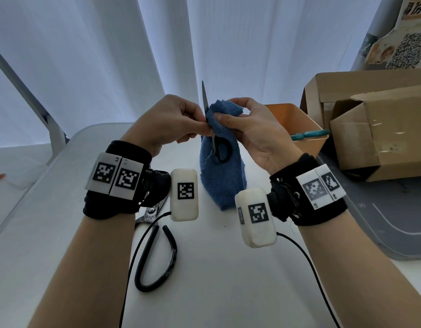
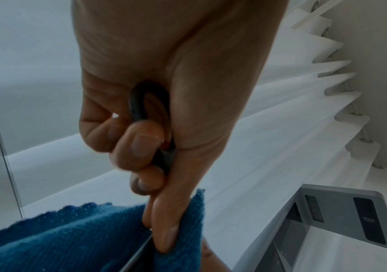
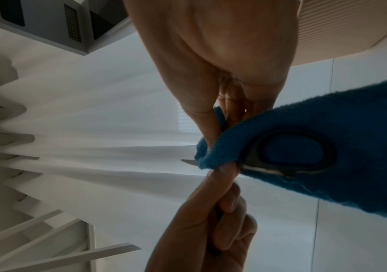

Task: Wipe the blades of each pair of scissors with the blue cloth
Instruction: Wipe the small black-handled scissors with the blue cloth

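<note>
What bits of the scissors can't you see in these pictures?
- Head view: black scissors, middle of the blades wrapped by the blue cloth.
- Head view: big scissors on the table, blades hidden under the left hand's wrist camera.
- Head view: teal scissors, blades hidden inside the orange bin.

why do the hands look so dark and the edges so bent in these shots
Head view: bright curtain backlights the hands, table edges bow from the wide lens. Left wrist view: left hand dim and soft, blue cloth sharper. Right wrist view: right hand shaded against the glow, scissors murky.
</note>
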